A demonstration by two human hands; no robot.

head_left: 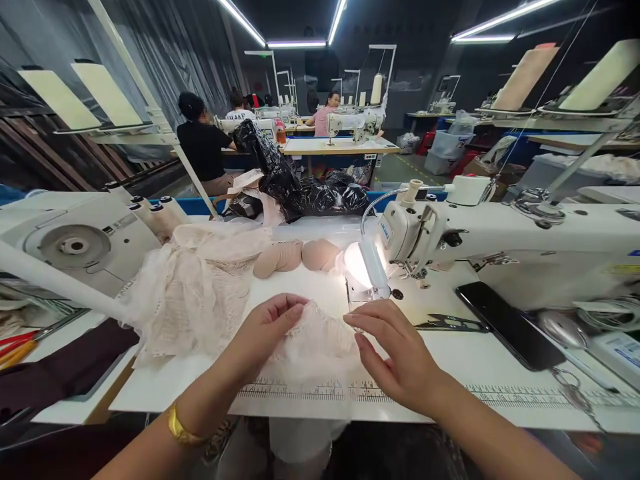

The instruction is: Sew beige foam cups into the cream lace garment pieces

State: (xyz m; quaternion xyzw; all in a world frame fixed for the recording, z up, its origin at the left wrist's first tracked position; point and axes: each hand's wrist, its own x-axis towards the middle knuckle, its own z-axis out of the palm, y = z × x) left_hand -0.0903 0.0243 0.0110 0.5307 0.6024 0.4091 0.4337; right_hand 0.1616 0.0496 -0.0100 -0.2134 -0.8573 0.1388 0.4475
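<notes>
Cream lace (317,343) is lying at the frame's lower centre, seemingly being straightened, the left hand (267,330) pinching its top edge, the right hand (400,350) hovering loosely spread alongside, probably needing a light grip.

I see the left hand (267,330) pinching the edge of a pale lace piece (320,340), a gold bracelet (181,427) on its wrist. The right hand (403,357) is at the lace's other side, fingers parted; I can't tell whether they touch it. On the white surface (465,357), I make out heaped lace fabric (195,293), beige cups (320,255), a sewing machine (465,230) and a black phone (505,323).
</notes>
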